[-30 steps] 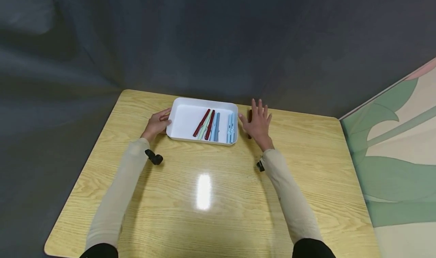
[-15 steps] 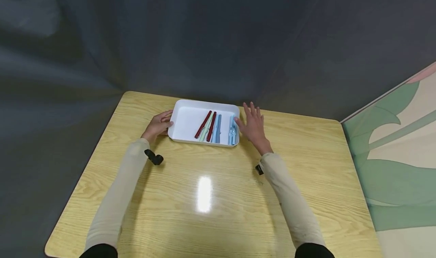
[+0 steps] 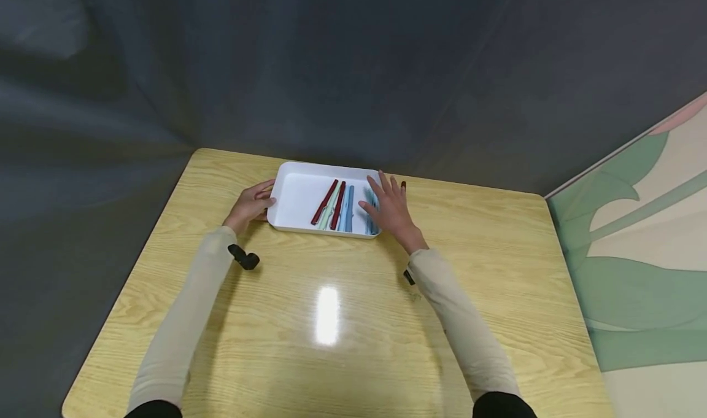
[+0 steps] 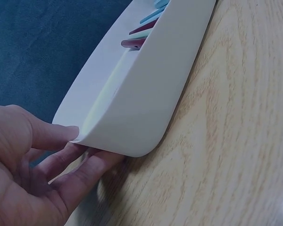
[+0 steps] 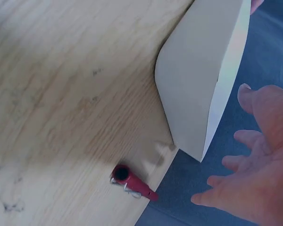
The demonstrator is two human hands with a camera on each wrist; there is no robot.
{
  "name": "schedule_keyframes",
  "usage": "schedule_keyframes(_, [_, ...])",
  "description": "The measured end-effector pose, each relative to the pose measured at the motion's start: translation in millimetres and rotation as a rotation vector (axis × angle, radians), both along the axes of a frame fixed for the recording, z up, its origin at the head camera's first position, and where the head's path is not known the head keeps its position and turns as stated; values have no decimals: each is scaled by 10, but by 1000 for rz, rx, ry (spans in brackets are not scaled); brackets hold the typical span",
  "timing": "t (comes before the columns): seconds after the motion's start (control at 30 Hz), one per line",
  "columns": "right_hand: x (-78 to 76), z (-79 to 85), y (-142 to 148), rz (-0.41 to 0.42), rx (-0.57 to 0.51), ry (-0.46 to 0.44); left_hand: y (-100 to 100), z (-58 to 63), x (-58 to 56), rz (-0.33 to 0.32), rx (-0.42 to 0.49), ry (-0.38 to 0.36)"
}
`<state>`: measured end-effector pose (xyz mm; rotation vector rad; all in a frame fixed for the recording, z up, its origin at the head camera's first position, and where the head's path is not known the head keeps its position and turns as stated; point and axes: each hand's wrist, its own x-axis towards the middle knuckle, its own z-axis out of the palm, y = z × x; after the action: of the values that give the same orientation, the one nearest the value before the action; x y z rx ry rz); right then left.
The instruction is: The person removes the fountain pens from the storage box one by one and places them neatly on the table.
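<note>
My left hand (image 3: 247,209) grips the left end of a white tray (image 3: 295,191). In the left wrist view the thumb lies on the tray's rim and the fingers go beneath it. Inside lie slim dark red sticks (image 3: 324,203), a pale green stick (image 3: 329,208) and blue sticks (image 3: 350,209). My right hand (image 3: 393,212), fingers spread, hovers over the tray's right end and partly hides blue sticks there. Right of the tray lies another slim dark red piece (image 5: 134,184), with a round hollow end and small metal parts. The right hand holds nothing.
The tray stands near the back edge of a pale wooden table (image 3: 359,356). A dark curtain (image 3: 353,68) hangs behind it. At the right is a green and cream patterned panel (image 3: 635,283).
My right hand has moved left, from beside the tray to over its right end, past the dark red piece on the table. The left hand keeps its grip on the tray.
</note>
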<state>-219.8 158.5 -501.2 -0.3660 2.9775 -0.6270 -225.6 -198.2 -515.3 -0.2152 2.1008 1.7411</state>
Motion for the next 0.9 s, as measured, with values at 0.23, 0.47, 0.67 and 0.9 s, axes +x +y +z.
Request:
schedule_keyframes(0.23, [44,-2,-70,43,55,-4,12,-11,-10,-1,2,-12])
schedule_keyframes(0.47, [57,-5,-92,117,29,33,27,1,-14,-4,2,-12])
schedule_keyframes(0.67, [51,-6,-116,127,11,28,40,15,-1,1,-1,-11])
schedule_keyframes(0.9, [73,-15,-166,127,39,30,48,6,8,5,-5,-9])
